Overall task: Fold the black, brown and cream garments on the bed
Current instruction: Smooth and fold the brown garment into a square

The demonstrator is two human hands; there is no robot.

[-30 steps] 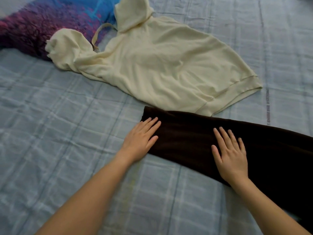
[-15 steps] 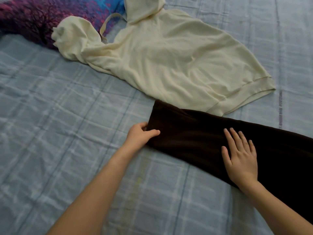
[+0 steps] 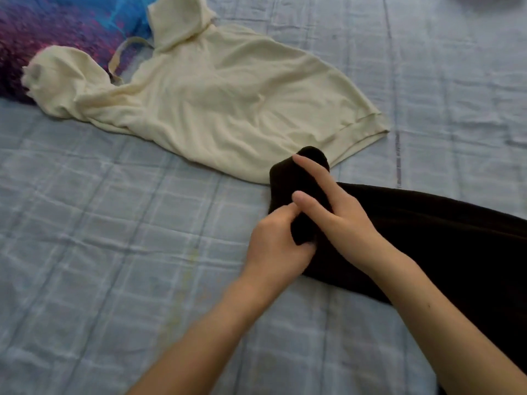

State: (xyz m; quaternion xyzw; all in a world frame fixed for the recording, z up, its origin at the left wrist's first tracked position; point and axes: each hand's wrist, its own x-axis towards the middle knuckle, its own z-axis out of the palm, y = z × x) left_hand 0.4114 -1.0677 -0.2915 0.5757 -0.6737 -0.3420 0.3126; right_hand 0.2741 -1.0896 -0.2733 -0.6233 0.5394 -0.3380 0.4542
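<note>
Lifted now off the blue checked bed (image 3: 114, 223), the end of the long dark brown fabric garment (image 3: 427, 229) sits pinched in the left hand (image 3: 273, 243), which curls round it. The right hand (image 3: 336, 220) presses straight fingers against the fold. The rest trails toward the bed's right edge. A loose pinch could drop the fold onto the cream knit hoodie (image 3: 228, 109) just behind.

You're looking down on a wide bed (image 3: 456, 81) dressed in a wrinkled pale blue checked sheet (image 3: 85, 223). A fuzzy purple, pink and blue blanket (image 3: 51, 27) lies at its far left. Soft, even light.
</note>
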